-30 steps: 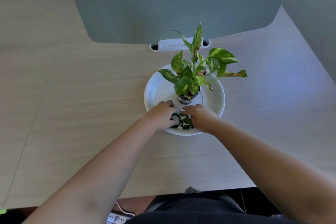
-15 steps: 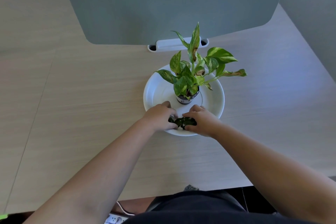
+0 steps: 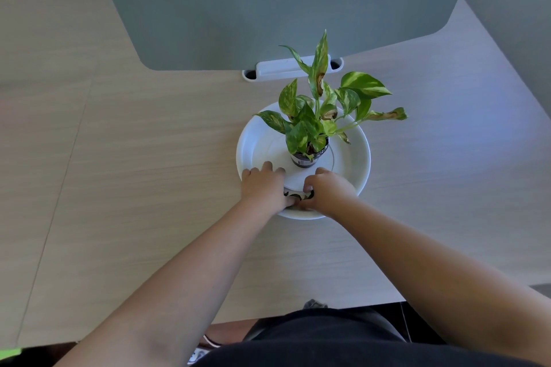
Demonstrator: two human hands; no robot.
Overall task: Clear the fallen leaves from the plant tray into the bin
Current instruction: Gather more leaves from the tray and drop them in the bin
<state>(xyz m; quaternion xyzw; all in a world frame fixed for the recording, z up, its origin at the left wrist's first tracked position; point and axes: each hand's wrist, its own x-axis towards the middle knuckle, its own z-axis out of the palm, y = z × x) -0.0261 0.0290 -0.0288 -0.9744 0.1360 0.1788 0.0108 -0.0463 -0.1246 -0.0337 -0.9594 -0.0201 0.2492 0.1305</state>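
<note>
Leaves (image 3: 298,195) mostly hidden between cupped hands (image 3: 295,188).

White tray (image 3: 253,146), dark green leaves (image 3: 296,195)

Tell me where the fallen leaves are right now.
Head view: fallen leaves bunched between left hand and right hand, at the white tray's near edge.

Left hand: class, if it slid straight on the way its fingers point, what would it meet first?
Probably the plant pot on the white tray; the left hand points up and slightly right, though depth is unclear.
</note>
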